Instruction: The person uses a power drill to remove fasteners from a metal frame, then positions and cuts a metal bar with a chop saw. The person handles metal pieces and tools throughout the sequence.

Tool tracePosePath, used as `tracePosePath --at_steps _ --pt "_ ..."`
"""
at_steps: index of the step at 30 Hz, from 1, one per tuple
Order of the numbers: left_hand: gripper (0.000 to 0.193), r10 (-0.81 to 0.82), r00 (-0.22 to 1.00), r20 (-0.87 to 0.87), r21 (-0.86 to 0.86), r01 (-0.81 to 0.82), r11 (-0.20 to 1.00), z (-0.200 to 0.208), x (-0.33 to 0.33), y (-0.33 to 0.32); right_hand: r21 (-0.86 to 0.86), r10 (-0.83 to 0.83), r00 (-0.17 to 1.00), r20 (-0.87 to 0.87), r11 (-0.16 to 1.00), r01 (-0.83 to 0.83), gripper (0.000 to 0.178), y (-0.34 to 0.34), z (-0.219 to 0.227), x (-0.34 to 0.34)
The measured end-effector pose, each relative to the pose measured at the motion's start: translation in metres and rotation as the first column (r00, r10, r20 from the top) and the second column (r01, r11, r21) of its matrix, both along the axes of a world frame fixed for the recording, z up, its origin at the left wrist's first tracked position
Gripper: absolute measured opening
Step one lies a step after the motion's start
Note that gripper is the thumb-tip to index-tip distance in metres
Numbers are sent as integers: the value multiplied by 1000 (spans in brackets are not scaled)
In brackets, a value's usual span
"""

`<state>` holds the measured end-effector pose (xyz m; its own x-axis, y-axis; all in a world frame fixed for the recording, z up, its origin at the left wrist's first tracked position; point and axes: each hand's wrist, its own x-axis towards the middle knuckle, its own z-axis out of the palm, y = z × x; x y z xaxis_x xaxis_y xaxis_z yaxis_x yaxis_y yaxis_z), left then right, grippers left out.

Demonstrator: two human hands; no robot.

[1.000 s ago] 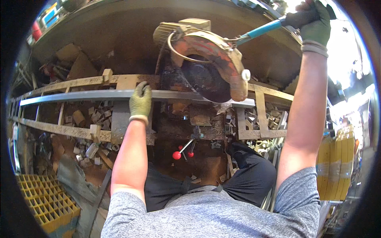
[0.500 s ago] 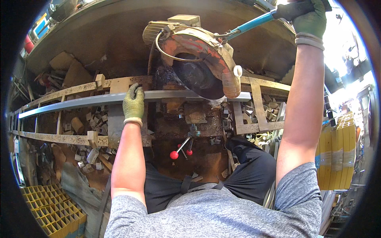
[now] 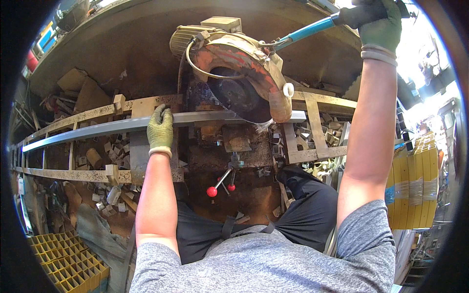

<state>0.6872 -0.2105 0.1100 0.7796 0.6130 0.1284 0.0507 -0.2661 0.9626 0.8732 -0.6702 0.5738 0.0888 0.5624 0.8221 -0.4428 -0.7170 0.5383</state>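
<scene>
My left hand, in a yellow-green glove, has its fingers bent over a long grey metal bar lying across the frame. Up at the top right, my gloved right hand is wrapped round the black handle on the blue lever of a cut-off saw. The saw's worn orange guard covers the upper part of its dark round blade. The blade's lower edge meets the bar near its right end, with a pale blur there. Below stands a clamp lever with red ball knobs.
A ladder-like metal frame supports the bar on the left. Small cut metal pieces lie in and below it. Yellow divided crates stand at lower left and right. My legs in dark trousers are close to the frame.
The whole view has shifted slightly, and the saw head appears a little farther left in it. Both hands keep their holds, and the blade stays at the bar.
</scene>
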Motion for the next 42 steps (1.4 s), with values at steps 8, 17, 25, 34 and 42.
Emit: tracePosePath --at_steps 8,17,25,34,42 --pt "45 -4 1000 3 44 4 999 -1 4 5 310 673 707 -219 735 -603 21 -14 -10 -4" --pt "45 15 1000 -4 63 -14 998 2 3 3 767 537 -637 552 -628 135 21 -59 -25 4" --pt "45 16 1000 -8 91 -15 996 2 3 5 692 524 -569 634 -713 114 21 -63 -38 -21" --pt "45 11 1000 20 54 -12 998 -4 8 10 667 506 -573 645 -739 97 22 -67 -52 -34" --pt "43 30 999 31 43 -31 999 -6 7 8 628 506 -540 672 -777 53 23 -67 -61 -49"
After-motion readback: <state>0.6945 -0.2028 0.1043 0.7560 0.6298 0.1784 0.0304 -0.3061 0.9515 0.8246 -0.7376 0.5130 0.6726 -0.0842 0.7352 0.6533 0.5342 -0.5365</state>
